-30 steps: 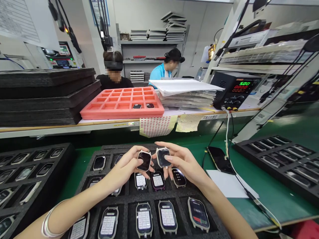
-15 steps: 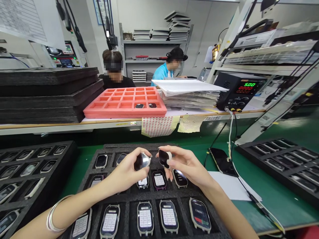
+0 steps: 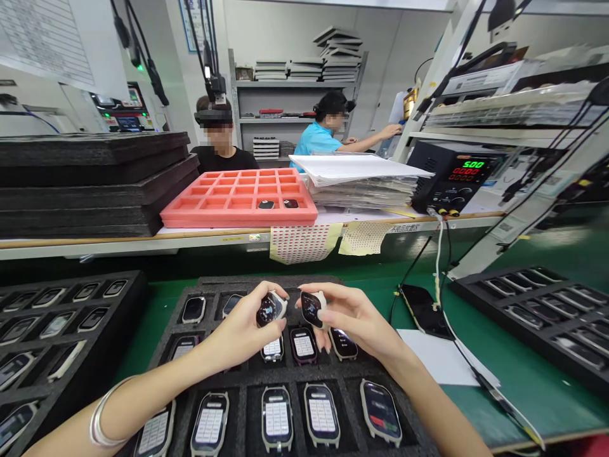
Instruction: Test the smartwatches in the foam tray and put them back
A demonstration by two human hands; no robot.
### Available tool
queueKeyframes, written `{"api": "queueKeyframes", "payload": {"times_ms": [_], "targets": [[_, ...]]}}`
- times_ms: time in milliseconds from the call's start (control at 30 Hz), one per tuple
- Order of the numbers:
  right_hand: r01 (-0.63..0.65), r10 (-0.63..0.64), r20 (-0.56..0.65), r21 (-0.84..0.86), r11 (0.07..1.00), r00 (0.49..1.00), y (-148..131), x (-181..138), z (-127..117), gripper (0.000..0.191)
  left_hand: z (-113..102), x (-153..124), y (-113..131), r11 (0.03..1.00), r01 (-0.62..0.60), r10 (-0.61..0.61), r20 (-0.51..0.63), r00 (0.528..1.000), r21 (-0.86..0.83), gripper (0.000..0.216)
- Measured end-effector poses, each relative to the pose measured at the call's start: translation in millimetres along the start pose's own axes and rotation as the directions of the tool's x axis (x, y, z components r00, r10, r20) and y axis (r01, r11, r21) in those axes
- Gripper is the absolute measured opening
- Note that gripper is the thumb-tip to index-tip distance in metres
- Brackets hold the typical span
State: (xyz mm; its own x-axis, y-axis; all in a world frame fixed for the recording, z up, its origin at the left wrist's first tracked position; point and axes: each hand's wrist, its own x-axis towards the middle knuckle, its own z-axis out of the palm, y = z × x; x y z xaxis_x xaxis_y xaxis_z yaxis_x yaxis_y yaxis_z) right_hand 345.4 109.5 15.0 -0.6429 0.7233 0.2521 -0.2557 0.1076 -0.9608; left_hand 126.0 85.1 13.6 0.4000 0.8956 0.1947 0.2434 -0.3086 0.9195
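My left hand (image 3: 254, 324) grips a strapless smartwatch (image 3: 271, 309) between thumb and fingers, its screen lit with a watch face. Close beside it, my right hand (image 3: 349, 312) pinches a second strapless smartwatch (image 3: 311, 307), also lit. Both are held above a black foam tray (image 3: 247, 416) without touching each other. In the tray's front row, watches such as this one (image 3: 278, 416) show a white keypad-like grid. The front right watch (image 3: 381, 409) has a darker screen with a red patch. My forearms and hands cover part of the tray's back rows.
More watch trays stand at left (image 3: 61, 330) and right (image 3: 547, 304). A phone (image 3: 425, 309) and white paper (image 3: 442, 365) lie right, near cables. A shelf behind holds a pink foam tray (image 3: 238, 217), stacked black foam (image 3: 80, 184) and a power supply (image 3: 451, 181). Two people sit beyond.
The screens of both held watches have gone from dark to lit. My hands have barely moved. The person in blue behind has stretched an arm out to the right.
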Motion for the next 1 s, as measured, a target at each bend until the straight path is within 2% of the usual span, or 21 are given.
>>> {"api": "queueKeyframes", "payload": {"times_ms": [367, 1000], "targets": [[-0.030, 0.032, 0.052, -0.041, 0.999, 0.998, 0, -1, -2, 0.035, -1, -2, 5, 0.997, -0.025, 0.023, 0.029, 0.999, 0.070, 0.026], [-0.024, 0.027, 0.043, -0.058, 0.998, 0.999, 1, -2, -2, 0.037, -1, -5, 10, 0.990, -0.033, 0.029, 0.026, 0.999, 0.139, 0.022]]}}
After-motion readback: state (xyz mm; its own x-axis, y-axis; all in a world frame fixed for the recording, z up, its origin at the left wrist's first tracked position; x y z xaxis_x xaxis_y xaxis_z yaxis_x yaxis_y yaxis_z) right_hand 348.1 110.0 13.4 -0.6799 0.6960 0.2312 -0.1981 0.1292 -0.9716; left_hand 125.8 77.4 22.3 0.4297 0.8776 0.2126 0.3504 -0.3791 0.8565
